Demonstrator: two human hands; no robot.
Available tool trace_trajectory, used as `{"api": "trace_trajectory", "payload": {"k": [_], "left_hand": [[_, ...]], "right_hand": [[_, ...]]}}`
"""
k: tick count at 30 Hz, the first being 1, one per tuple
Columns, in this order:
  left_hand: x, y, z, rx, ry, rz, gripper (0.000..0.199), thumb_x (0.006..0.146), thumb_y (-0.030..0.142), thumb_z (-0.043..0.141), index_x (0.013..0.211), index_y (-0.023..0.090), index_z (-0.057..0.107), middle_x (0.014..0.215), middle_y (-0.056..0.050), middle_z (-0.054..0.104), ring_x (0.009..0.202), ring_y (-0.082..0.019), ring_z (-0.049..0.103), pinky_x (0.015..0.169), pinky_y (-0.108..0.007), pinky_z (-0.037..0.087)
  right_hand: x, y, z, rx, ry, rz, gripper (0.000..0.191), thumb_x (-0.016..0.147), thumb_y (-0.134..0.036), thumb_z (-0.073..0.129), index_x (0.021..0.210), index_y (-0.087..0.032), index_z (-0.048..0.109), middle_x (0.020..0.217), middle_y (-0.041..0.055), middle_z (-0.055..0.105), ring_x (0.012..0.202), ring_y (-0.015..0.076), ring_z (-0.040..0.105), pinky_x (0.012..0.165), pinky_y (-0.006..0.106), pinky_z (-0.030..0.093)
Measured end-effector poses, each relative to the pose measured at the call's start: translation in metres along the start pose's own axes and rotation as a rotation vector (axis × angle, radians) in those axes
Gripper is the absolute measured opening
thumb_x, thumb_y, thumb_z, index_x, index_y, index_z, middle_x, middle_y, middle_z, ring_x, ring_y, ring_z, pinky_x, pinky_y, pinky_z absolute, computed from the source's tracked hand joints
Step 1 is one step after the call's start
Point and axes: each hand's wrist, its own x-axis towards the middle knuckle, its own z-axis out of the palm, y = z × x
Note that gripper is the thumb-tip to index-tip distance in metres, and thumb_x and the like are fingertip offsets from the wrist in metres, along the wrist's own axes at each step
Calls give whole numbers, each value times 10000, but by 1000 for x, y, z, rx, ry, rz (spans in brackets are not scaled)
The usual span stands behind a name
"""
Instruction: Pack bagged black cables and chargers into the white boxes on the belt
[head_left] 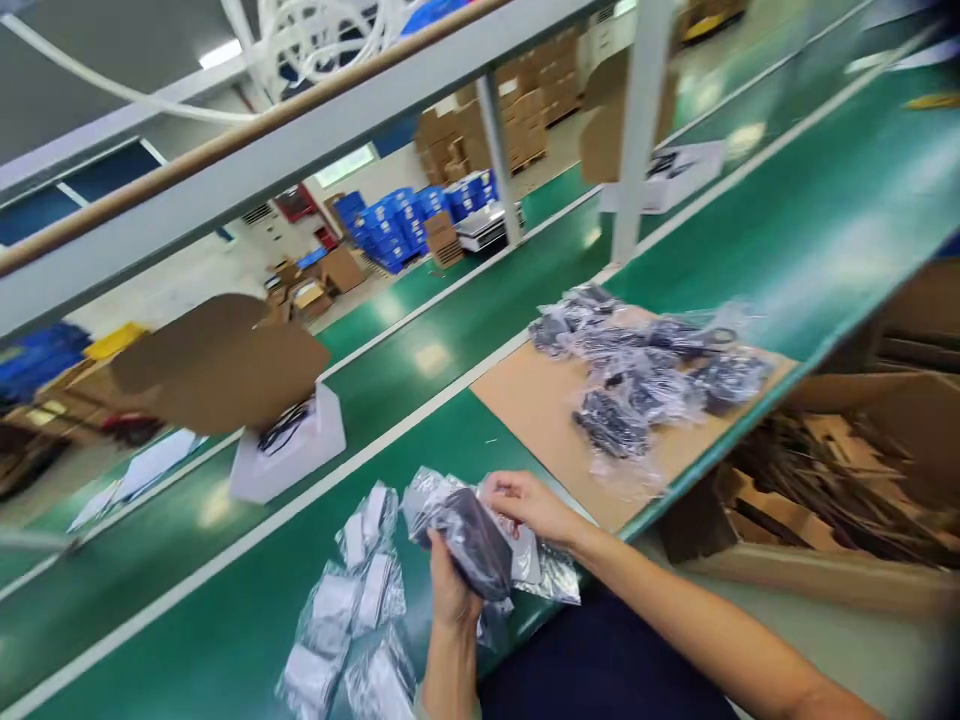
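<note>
Both hands meet over the near edge of the green worktop (247, 610). The left hand (450, 590) wraps the dark item (474, 540) from below, grip closed around it, steadying it upright. The right hand (529, 505) pinches the clear bag (431, 495) at its top, fingers closed on the film, so the mouth stays reachable. White packets (352, 610) lie just left, within reach. Bagged dark items (645, 375) pile on cardboard (532, 405) farther right.
</note>
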Motion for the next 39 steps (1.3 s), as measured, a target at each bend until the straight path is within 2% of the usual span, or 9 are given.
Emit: {"api": "trace_trajectory", "payload": {"k": [4, 8, 17, 21, 24, 27, 31, 35, 39], "left_hand": [[3, -2, -3, 26, -25, 137, 634, 715, 666, 679, 1088, 154, 647, 1161, -132, 636, 1153, -294, 559, 1052, -398, 409], [8, -1, -18, 188, 165, 234, 525, 774, 551, 697, 1092, 143, 605, 1077, -129, 654, 1059, -273, 603, 967, -391, 465], [23, 37, -45, 348, 245, 317, 354, 836, 426, 682, 1056, 164, 592, 1046, -94, 658, 1002, -241, 616, 936, -352, 472], [56, 70, -60, 204, 286, 340, 407, 867, 462, 634, 1134, 162, 570, 1126, -107, 639, 1078, -254, 594, 976, -381, 460], [98, 111, -74, 198, 219, 414, 470, 898, 505, 567, 1234, 180, 526, 1223, -101, 597, 1185, -256, 533, 1046, -383, 406], [148, 159, -102, 581, 112, 591, 566, 915, 555, 488, 1329, 171, 446, 1340, -124, 501, 1297, -271, 411, 1117, -409, 303], [215, 204, -162, 1440, 112, 732, 621, 913, 550, 469, 1381, 157, 353, 1408, -170, 402, 1319, -325, 324, 1093, -510, 267], [256, 205, -207, 1877, 76, 662, 577, 860, 450, 592, 1297, 111, 426, 1265, -198, 513, 1193, -359, 435, 1022, -553, 312], [261, 188, -212, 1902, -5, 652, 476, 853, 380, 617, 1226, 123, 469, 1115, -144, 578, 1090, -314, 501, 1036, -520, 306]], "right_hand": [[-5, 2, 14, 200, -114, 69, 409, 868, -561, 596, 997, -174, 626, 945, 66, 623, 900, 204, 610, 804, 318, 501], [-6, 11, 23, 29, -241, -61, 563, 846, -504, 656, 1293, -209, 484, 1277, 107, 522, 1218, 264, 474, 1063, 409, 358], [60, 6, 59, -400, -241, -30, 375, 781, -269, 630, 1119, -180, 493, 929, 39, 618, 799, 197, 594, 727, 311, 492], [114, -9, 87, -405, -417, -36, 509, 711, -295, 702, 1151, -181, 473, 1027, 51, 612, 926, 232, 596, 801, 333, 496], [170, -26, 111, -449, -429, -116, 483, 700, -308, 703, 1105, -171, 478, 991, 45, 614, 906, 231, 598, 780, 330, 498], [241, -48, 127, -589, -370, -297, 443, 708, -329, 704, 1061, -164, 492, 982, 49, 612, 892, 230, 594, 765, 321, 485], [340, -74, 134, -1002, -361, -429, 548, 721, -314, 741, 1157, -147, 453, 1048, 78, 603, 923, 249, 590, 735, 303, 465], [409, -65, 144, -1495, -556, -381, 581, 762, -355, 741, 1194, -111, 437, 1027, 115, 612, 874, 267, 605, 654, 285, 440], [439, -27, 157, -1637, -733, -317, 615, 686, -305, 801, 1186, -111, 501, 1005, 125, 630, 876, 289, 617, 640, 285, 441]]}}
